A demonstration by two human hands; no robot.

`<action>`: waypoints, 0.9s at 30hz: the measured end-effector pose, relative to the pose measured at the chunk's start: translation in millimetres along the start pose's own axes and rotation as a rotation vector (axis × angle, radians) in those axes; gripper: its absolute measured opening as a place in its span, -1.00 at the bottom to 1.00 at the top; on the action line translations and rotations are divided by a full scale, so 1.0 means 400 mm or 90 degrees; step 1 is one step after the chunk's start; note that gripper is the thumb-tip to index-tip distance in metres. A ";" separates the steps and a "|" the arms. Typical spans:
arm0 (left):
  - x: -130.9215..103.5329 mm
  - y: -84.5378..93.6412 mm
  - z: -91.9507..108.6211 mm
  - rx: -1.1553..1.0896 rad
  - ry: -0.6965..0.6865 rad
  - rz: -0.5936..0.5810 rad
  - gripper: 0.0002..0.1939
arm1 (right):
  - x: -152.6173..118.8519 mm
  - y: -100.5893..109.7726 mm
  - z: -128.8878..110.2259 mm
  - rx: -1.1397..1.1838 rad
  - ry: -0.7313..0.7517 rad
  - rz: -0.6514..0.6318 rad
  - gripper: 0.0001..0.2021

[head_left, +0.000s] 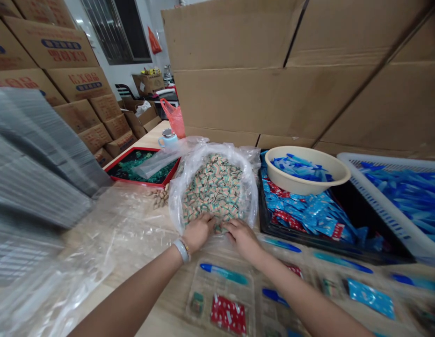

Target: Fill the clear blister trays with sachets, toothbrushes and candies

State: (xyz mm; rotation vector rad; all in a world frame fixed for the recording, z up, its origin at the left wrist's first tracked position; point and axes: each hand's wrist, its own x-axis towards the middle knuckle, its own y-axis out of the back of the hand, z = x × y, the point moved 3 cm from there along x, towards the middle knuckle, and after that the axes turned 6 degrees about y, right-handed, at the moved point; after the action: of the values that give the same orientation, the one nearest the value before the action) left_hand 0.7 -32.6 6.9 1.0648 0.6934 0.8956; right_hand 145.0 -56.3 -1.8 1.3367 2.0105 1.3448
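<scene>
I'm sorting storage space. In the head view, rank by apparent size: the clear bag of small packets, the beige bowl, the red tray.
1. clear bag of small packets
2. beige bowl
3. red tray
Bowl and tray look close; the tray lies farther off and partly hidden, so that order is unsure.

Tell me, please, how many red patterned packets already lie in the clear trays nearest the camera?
2, possibly more hidden. One red packet lies in the tray in the bottom middle; a second red packet shows beside the right hand's wrist. Blur hides the trays farther right.

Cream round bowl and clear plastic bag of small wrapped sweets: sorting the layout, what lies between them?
In the head view, a black tray of blue and red sachets lies between the bowl and bag.
</scene>
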 end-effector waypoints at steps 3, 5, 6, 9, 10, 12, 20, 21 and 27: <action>-0.003 -0.003 0.002 -0.030 -0.014 -0.011 -0.71 | -0.006 0.003 -0.001 0.029 0.013 0.007 -0.69; -0.003 -0.002 0.003 -0.063 -0.012 -0.012 -0.75 | -0.008 0.007 -0.001 0.049 0.015 0.015 -0.70; -0.003 0.000 0.004 -0.078 -0.010 -0.010 -0.77 | -0.009 0.009 -0.001 0.057 0.014 0.019 -0.70; -0.002 0.003 0.003 -0.109 -0.003 -0.008 -0.81 | -0.011 0.011 -0.003 0.068 0.017 0.023 -0.72; -0.001 0.003 0.002 -0.116 0.002 -0.008 -0.81 | -0.012 0.011 -0.003 0.068 0.019 0.023 -0.72; 0.000 0.003 -0.004 -0.128 0.014 -0.008 -0.82 | -0.013 0.009 -0.003 0.061 0.020 0.022 -0.74; -0.015 -0.002 -0.015 -0.171 0.058 -0.003 -0.61 | -0.024 -0.002 -0.001 0.055 0.005 0.025 -0.78; -0.019 -0.002 -0.015 -0.175 0.070 -0.004 -0.54 | -0.025 -0.004 -0.003 0.053 0.002 0.028 -0.78; -0.030 -0.003 -0.014 -0.165 0.056 -0.007 -0.53 | -0.008 0.076 -0.017 0.093 0.019 0.179 -0.82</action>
State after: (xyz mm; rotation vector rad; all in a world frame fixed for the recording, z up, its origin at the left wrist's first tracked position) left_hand -9.2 -41.0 4.7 0.7937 0.6355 0.9978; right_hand 156.9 -59.6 26.9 1.7290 2.0310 1.3626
